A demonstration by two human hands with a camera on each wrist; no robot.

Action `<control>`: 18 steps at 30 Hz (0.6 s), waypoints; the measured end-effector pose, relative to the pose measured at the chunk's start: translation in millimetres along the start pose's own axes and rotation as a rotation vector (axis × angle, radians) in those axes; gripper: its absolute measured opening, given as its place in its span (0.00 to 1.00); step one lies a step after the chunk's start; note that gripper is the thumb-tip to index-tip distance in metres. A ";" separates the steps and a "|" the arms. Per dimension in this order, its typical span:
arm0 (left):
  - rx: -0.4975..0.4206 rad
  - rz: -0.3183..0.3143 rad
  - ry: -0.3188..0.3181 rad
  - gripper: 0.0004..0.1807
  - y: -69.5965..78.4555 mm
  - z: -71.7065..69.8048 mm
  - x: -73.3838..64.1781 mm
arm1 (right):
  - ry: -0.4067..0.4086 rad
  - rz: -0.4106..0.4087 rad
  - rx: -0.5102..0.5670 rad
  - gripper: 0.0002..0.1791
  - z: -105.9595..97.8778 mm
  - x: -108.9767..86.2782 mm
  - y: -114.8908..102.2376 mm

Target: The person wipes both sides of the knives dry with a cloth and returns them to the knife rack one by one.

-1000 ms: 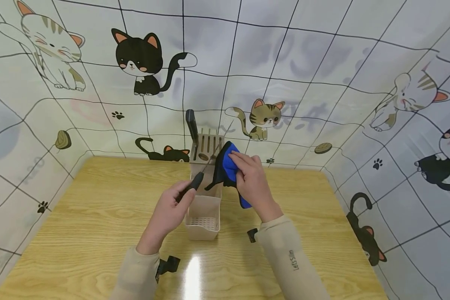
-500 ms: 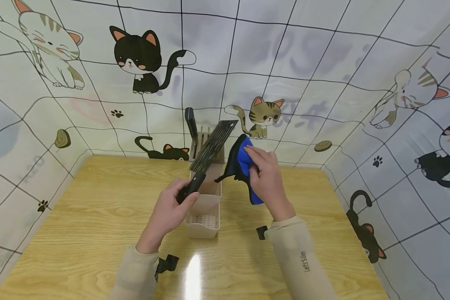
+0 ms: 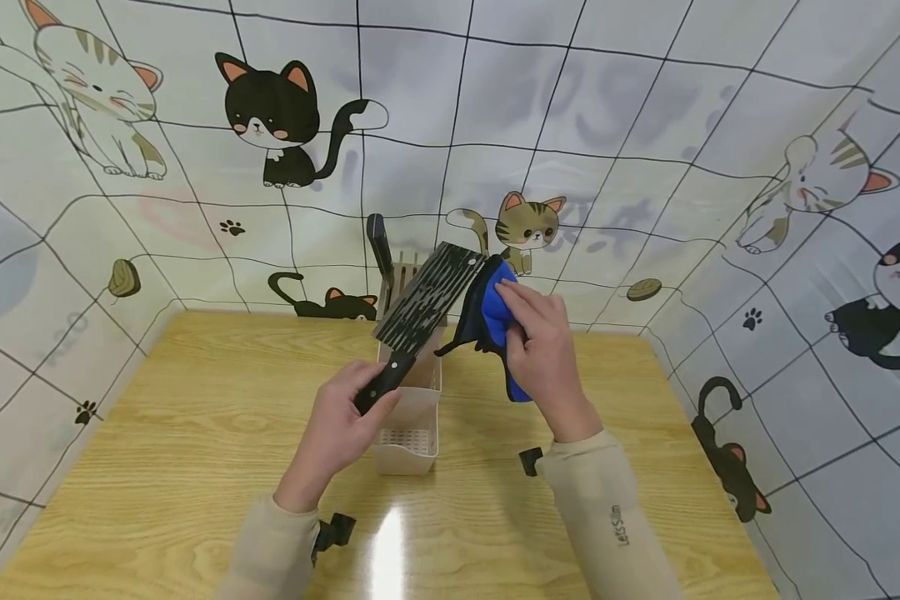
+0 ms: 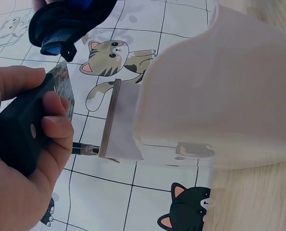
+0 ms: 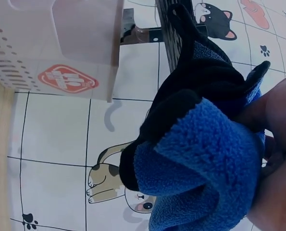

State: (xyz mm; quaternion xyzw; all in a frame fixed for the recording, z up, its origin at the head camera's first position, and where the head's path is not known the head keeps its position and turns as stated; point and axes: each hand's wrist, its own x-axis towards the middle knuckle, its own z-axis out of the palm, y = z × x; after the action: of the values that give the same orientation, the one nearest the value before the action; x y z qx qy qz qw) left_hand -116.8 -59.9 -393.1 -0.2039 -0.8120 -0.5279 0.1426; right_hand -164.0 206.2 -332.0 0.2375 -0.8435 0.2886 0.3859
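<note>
My left hand grips the black handle of a cleaver, its streaked, shiny blade face showing and slanting up to the right. Fingers wrap the handle in the left wrist view, where the blade appears nearly edge-on. My right hand pinches a folded blue cloth with black edging, right at the blade's far end. Its fluffy blue side fills the middle of the right wrist view. Behind and below the cleaver stands a pale pink knife holder, partly hidden by the blade.
Another black-handled knife stands in the holder's slotted back section. A low front compartment with a perforated bottom faces me. The wooden table meets cat-printed wall sheeting at the back and sides.
The cleaver has turned from edge-on to showing its broad face. My right hand has moved right with the cloth, from low along the blade to its far end.
</note>
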 end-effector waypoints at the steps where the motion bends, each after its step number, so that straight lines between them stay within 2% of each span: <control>1: 0.005 0.005 0.005 0.15 0.2 0.4 -0.6 | -0.006 -0.003 -0.002 0.23 -0.3 1.2 0.3; 4: 0.026 0.015 0.016 0.16 0.9 1.1 -2.2 | -0.052 -0.007 -0.005 0.23 -1.2 5.0 1.6; 8: 0.034 -0.005 0.020 0.19 2.4 2.3 -3.8 | -0.120 -0.006 -0.031 0.22 -0.7 9.3 3.5; 18: 0.065 -0.022 -0.013 0.29 8.7 5.4 -5.8 | -0.164 0.005 -0.133 0.21 8.0 12.4 6.2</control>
State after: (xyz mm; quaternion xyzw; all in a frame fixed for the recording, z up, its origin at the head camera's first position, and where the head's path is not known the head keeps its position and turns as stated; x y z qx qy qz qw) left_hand -107.6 -52.9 -390.9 -0.1933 -0.8319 -0.5015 0.1382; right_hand -179.3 203.1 -328.4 0.2323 -0.8901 0.2125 0.3296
